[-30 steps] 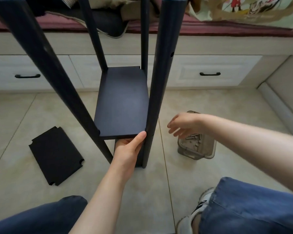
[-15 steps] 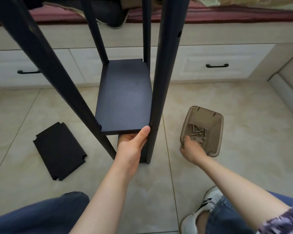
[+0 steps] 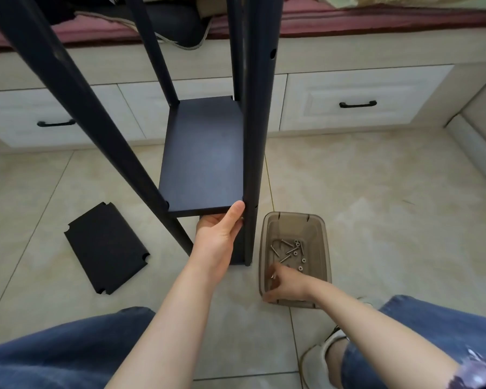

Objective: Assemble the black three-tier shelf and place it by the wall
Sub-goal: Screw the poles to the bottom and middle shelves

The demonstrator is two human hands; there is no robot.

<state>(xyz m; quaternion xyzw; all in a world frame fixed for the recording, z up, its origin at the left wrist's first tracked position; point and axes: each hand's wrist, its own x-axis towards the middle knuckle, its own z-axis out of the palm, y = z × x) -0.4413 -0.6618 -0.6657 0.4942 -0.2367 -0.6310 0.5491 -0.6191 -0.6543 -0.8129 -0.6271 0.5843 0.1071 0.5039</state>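
Gripping the board's (image 3: 202,153) front edge with my left hand (image 3: 218,237); my right hand (image 3: 288,286) curls in the tray (image 3: 292,221), hold unclear.

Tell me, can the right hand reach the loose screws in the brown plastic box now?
Probably yes: the right hand is over the open brown plastic box, with nothing between it and the screws.

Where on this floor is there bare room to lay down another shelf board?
Widest bare tile: right of the screw tray, up to the drawers. Smaller patch: behind the loose panel, left of the near post. Crowded: around the shelf foot, where left hand and right hand work.
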